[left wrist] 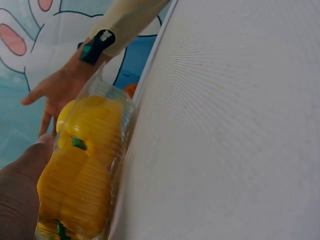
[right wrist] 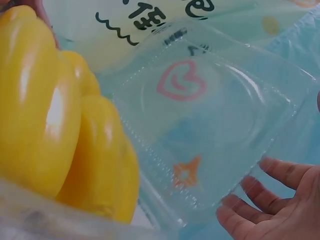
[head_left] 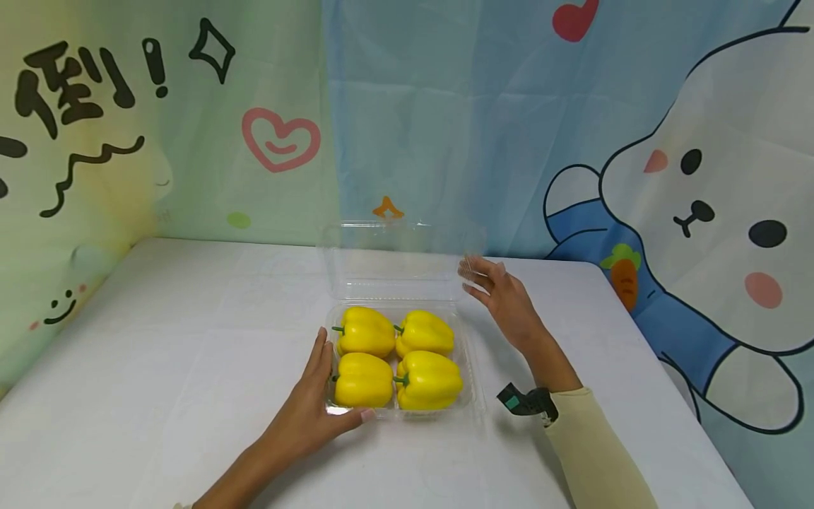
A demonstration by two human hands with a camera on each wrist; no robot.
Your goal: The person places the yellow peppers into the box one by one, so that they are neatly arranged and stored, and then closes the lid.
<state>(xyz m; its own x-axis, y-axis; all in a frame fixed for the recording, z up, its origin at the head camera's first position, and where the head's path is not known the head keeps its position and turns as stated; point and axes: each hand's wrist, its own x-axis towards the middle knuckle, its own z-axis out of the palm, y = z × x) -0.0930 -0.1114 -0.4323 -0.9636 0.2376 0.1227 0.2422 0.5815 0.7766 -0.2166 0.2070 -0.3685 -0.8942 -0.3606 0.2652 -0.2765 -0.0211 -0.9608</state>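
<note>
Several yellow bell peppers [head_left: 429, 380] with green stems lie in a clear plastic box [head_left: 467, 353], two rows deep. Its hinged clear lid [head_left: 397, 265] stands raised at the back. My left hand [head_left: 316, 406] rests against the box's front left corner, fingers along the left side and thumb at the front edge. In the left wrist view the thumb [left wrist: 30, 165] lies by the rim beside the peppers [left wrist: 75, 190]. My right hand [head_left: 505, 293] has its fingers spread at the lid's right edge; in the right wrist view the fingertips [right wrist: 252, 185] touch that edge.
The box stands on a white-covered table [head_left: 191, 367]. Behind it hangs a printed cloth backdrop [head_left: 432, 141] with cartoon figures. A dark strap with a small device [head_left: 528, 401] sits on the right wrist.
</note>
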